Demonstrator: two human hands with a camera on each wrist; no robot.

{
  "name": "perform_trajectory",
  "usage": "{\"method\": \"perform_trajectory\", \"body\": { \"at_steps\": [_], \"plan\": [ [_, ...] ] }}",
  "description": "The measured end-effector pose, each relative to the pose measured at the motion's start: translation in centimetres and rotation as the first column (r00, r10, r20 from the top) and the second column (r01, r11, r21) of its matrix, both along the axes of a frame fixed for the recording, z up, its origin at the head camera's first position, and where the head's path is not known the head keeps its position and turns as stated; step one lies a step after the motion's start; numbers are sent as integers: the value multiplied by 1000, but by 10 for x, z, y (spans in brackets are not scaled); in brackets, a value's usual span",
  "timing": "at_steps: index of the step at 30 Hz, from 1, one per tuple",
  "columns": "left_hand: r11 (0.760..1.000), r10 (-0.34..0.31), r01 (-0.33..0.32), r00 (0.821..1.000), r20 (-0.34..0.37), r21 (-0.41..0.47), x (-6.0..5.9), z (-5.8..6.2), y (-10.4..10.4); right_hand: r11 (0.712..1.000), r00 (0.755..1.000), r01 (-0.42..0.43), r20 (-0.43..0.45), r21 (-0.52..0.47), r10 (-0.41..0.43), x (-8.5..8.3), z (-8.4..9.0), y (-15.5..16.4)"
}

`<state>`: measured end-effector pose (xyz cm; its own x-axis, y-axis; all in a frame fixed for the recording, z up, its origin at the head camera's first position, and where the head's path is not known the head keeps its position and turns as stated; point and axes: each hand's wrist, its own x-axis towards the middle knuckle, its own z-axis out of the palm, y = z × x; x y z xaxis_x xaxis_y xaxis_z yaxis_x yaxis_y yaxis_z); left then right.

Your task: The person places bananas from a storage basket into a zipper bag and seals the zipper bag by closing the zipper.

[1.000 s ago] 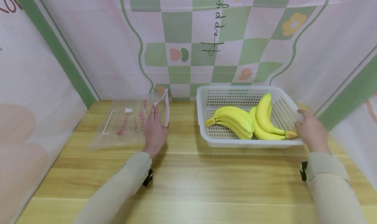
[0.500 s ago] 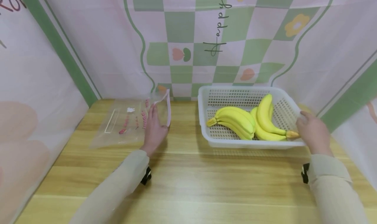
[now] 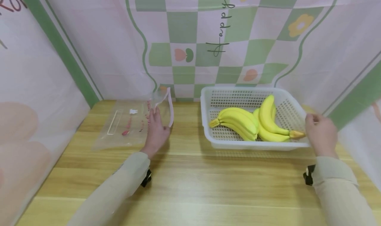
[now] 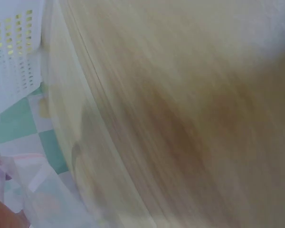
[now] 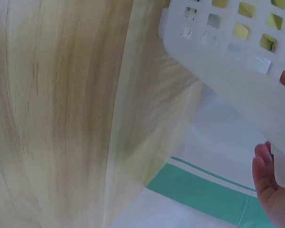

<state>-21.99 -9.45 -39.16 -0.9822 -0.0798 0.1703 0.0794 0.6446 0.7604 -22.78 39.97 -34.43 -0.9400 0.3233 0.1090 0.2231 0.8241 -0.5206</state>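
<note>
Clear bag — L hand flat on it; R hand seemingly grips basket rim.

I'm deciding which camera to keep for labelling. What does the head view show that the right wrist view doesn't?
Only the head view shows the bananas, the clear zip bag under the left hand, and the patterned backdrop. Only the right wrist view shows the basket's outer wall from below, close up, with yellow showing through its holes. Both show the white basket, the right hand beside it, and the wooden table.
</note>
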Motion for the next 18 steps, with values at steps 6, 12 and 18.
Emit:
{"method": "perform_trajectory", "body": {
  "at_steps": [6,12,18],
  "plan": [
    [999,-14,15,1000,20,-35,-1,-2,-1,999,1000,17,-24,-31,-18,-1,7,-11],
    [985,15,-12,1000,17,-171,-2,-3,-3,999,996,-28,-84,-39,24,-5,18,-41],
    [971,28,-24,1000,11,-239,-5,-2,-8,982,972,-168,-181,-91,149,-7,23,-68]
  ]
}}
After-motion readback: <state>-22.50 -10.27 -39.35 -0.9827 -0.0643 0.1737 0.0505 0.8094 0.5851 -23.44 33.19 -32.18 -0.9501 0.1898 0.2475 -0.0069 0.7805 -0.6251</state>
